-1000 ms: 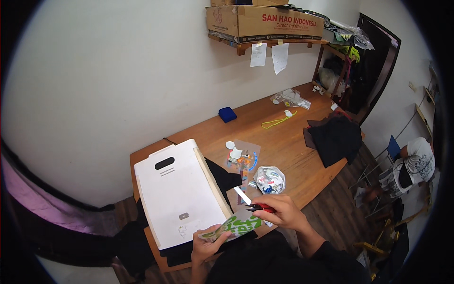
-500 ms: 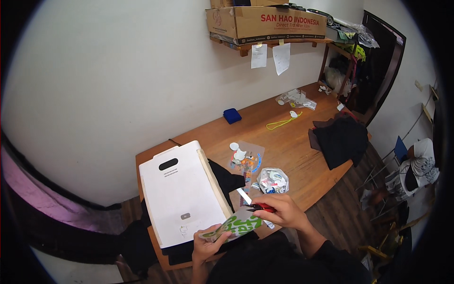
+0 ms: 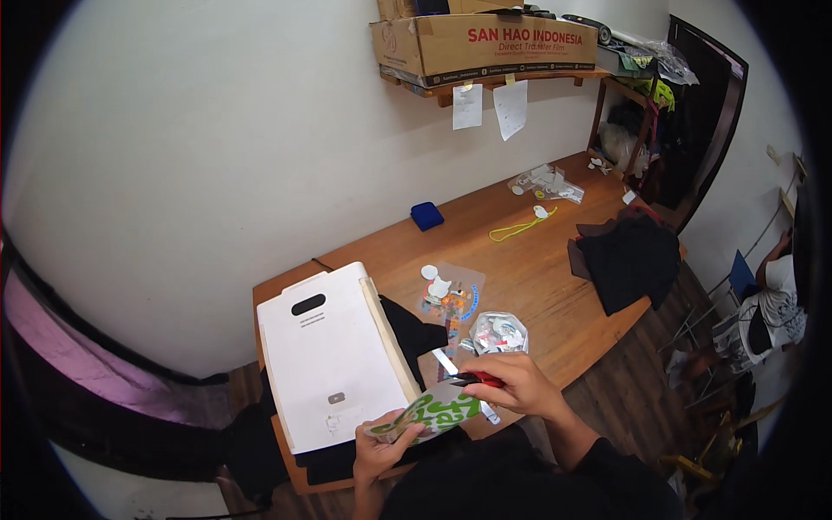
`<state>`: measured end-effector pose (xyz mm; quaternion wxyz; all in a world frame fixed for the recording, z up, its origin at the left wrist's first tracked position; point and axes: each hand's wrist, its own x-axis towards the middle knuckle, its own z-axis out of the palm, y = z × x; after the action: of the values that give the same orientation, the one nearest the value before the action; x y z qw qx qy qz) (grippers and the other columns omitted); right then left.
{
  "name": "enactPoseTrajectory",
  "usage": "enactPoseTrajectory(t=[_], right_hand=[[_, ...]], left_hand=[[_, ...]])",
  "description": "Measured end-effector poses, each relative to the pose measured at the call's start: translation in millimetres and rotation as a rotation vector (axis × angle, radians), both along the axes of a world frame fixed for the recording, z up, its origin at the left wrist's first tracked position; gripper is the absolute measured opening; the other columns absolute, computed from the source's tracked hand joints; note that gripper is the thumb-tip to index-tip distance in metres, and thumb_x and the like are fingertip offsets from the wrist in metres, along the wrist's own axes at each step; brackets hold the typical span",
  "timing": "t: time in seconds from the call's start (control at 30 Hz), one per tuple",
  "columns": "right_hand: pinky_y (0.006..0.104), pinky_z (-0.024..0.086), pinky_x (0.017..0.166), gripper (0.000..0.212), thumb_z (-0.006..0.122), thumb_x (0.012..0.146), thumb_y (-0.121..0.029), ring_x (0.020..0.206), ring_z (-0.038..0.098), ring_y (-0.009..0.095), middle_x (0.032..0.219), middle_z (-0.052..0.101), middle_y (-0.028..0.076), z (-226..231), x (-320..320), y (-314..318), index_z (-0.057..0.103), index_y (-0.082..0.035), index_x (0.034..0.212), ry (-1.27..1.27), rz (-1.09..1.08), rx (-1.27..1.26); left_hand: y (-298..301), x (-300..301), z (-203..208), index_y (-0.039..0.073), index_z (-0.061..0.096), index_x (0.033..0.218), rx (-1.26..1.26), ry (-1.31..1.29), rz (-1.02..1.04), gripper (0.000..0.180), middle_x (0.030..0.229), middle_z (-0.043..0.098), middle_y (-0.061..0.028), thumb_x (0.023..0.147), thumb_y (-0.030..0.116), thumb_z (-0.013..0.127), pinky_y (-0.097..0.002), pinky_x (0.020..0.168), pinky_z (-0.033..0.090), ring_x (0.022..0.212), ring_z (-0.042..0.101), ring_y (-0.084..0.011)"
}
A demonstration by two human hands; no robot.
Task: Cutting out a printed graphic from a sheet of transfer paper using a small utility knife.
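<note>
That green sticker sheet (image 3: 429,414) looks thin and floppy, so left hand (image 3: 381,446) fingers pinch its edge while right hand (image 3: 511,386) fingers grip red scissors (image 3: 472,379).

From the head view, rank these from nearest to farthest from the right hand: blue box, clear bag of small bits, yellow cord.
From the right hand:
1. Clear bag of small bits, just beyond it.
2. Blue box, mid-table near the wall.
3. Yellow cord, farther right.

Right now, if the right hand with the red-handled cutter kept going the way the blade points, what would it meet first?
The right hand points the cutter up-left; first in that line looks to be the black cloth, then the white box. Depth is unclear.
</note>
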<state>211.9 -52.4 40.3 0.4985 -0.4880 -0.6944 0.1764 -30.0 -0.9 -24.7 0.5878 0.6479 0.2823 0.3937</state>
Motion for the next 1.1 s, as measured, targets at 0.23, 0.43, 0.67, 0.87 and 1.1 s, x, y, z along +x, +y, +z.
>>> enactPoseTrajectory(t=[0.23, 0.43, 0.67, 0.87, 1.1], right_hand=[[0.0291, 0.045, 0.053, 0.024, 0.069, 0.08, -0.016, 0.059, 0.059, 0.021, 0.072, 0.061, 0.012, -1, 5, -2, 0.062, 0.0, 0.096, 0.048, 0.021, -0.057], [0.0286, 0.045, 0.053, 0.022, 0.068, 0.08, -0.013, 0.06, 0.059, 0.021, 0.073, 0.061, 0.012, -7, 9, -3, 0.062, 0.001, 0.096, 0.056, 0.015, 0.005], [0.029, 0.045, 0.054, 0.023, 0.068, 0.08, -0.016, 0.06, 0.06, 0.022, 0.074, 0.062, 0.012, -4, 21, -3, 0.061, 0.0, 0.095, 0.089, 0.043, -0.042], [0.0292, 0.046, 0.053, 0.027, 0.07, 0.078, -0.018, 0.061, 0.061, 0.022, 0.075, 0.063, 0.012, -5, 28, -1, 0.062, 0.0, 0.095, 0.031, 0.065, -0.034], [0.0288, 0.047, 0.055, 0.026, 0.071, 0.077, -0.017, 0.062, 0.063, 0.023, 0.079, 0.065, 0.013, -6, 34, 2, 0.063, 0.0, 0.094, 0.038, 0.083, 0.002]], left_hand=[[-4, 7, 0, -0.011, 0.062, 0.098, -0.033, 0.007, 0.034, 0.024, 0.084, 0.068, -0.0122, 0.077, -0.002, 0.069, -0.0212, 0.067, 0.051, 0.075, 0.064, -0.0113], [-9, 13, 5, -0.01, 0.063, 0.098, -0.046, 0.002, 0.04, 0.024, 0.084, 0.068, -0.0115, 0.077, -0.001, 0.069, -0.0211, 0.068, 0.051, 0.075, 0.063, -0.0111], [-9, 18, 0, -0.009, 0.063, 0.098, -0.073, 0.017, 0.029, 0.023, 0.084, 0.068, -0.0108, 0.077, 0.0, 0.069, -0.0208, 0.067, 0.05, 0.074, 0.063, -0.0103], [-12, 22, 1, -0.009, 0.063, 0.098, -0.008, 0.032, 0.055, 0.023, 0.084, 0.069, -0.0103, 0.078, 0.001, 0.069, -0.0204, 0.067, 0.05, 0.074, 0.063, -0.0099], [-12, 30, 3, -0.008, 0.064, 0.098, -0.027, 0.039, 0.063, 0.022, 0.085, 0.069, -0.0099, 0.078, 0.001, 0.069, -0.0202, 0.067, 0.05, 0.075, 0.063, -0.0099]])
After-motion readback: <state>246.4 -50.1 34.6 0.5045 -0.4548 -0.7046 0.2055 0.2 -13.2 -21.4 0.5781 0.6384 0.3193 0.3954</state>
